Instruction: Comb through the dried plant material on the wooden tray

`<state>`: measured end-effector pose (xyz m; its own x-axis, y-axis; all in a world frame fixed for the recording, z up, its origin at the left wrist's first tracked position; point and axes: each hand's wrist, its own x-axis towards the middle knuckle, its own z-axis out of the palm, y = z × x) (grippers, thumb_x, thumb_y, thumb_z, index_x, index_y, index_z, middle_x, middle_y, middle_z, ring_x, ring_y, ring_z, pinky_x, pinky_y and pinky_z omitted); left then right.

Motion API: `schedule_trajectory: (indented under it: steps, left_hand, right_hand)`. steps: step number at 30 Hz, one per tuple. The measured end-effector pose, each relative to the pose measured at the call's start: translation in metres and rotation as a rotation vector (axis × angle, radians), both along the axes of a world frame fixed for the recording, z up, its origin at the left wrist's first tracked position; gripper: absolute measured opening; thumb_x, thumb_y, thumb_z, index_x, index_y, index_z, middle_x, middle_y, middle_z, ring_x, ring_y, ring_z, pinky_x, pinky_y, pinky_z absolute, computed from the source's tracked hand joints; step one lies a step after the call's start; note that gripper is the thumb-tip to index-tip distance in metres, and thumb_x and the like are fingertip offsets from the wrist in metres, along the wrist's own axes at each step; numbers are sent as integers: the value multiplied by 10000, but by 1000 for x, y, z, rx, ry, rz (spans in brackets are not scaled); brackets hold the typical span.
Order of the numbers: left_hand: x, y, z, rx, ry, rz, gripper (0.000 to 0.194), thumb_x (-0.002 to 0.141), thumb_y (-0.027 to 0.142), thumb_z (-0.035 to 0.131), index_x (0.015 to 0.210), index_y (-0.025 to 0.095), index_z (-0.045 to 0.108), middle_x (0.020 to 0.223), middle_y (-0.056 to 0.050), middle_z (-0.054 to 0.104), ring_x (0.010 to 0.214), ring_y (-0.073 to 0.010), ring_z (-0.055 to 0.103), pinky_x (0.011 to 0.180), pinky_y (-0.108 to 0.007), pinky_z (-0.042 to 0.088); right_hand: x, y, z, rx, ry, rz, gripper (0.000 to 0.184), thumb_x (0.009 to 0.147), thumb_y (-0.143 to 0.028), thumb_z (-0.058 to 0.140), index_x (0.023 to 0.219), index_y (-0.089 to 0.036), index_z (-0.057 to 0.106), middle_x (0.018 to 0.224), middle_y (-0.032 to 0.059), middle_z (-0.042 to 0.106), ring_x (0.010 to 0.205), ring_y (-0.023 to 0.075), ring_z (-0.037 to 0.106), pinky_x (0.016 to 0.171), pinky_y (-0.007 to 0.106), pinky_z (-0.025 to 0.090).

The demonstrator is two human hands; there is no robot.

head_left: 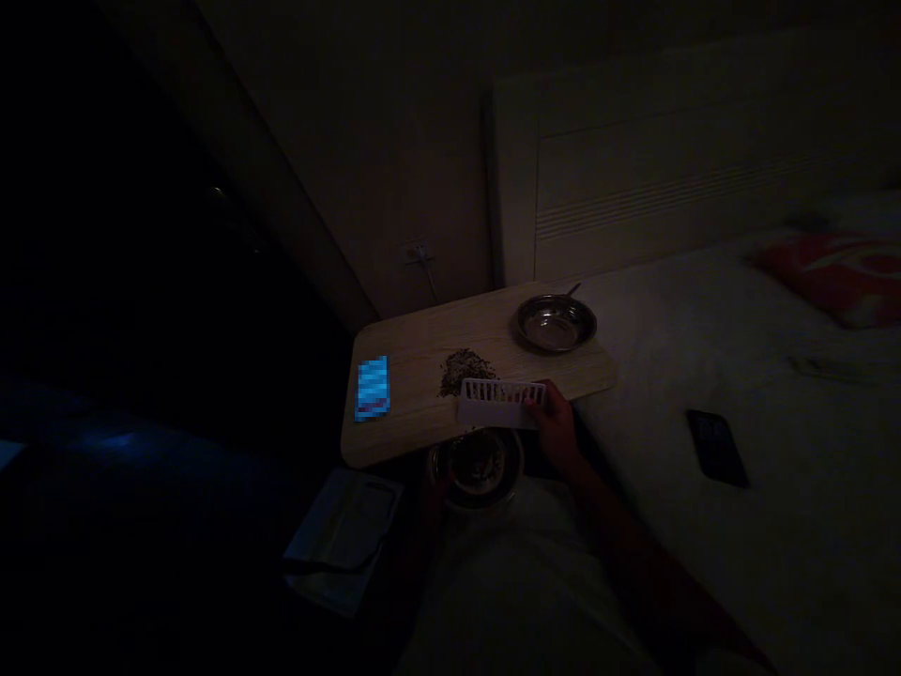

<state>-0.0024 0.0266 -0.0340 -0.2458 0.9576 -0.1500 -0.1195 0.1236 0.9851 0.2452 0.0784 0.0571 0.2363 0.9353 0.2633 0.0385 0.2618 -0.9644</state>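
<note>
My right hand (pixel 557 422) grips the right end of a white slotted plastic piece (pixel 493 413). Its long edge stands at the table's front edge, just in front of a pile of dark and pale seed-like bits (pixel 465 368). Directly below is a metal bowl (pixel 517 474) with some bits in it, under the near edge of the table (pixel 415 347). Very dim, my left hand (pixel 436 490) is at the bowl's left rim and appears to hold it; its fingers are hard to make out.
A second metal bowl (pixel 556 329) with a handle sticking out stands at the table's back right. A lit phone screen (pixel 372 388) lies at the left. A dark phone (pixel 716 448) rests on the bed (pixel 654 376). A pale box (pixel 344 540) sits low left.
</note>
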Motion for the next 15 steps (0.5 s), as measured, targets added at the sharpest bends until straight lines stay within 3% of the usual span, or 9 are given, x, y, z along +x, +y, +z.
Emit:
schedule_trajectory:
  steps: [15]
  left_hand:
    - [0, -1, -2, -70, -36, 27, 702, 589, 353, 780, 1258, 221, 617, 1378, -106, 617, 1388, -374, 438, 1153, -488, 343]
  right_hand:
    - [-1, -4, 9, 11, -38, 4, 144, 848, -355, 612, 856, -213, 587, 747, -16, 612, 702, 162, 534, 628, 254, 414]
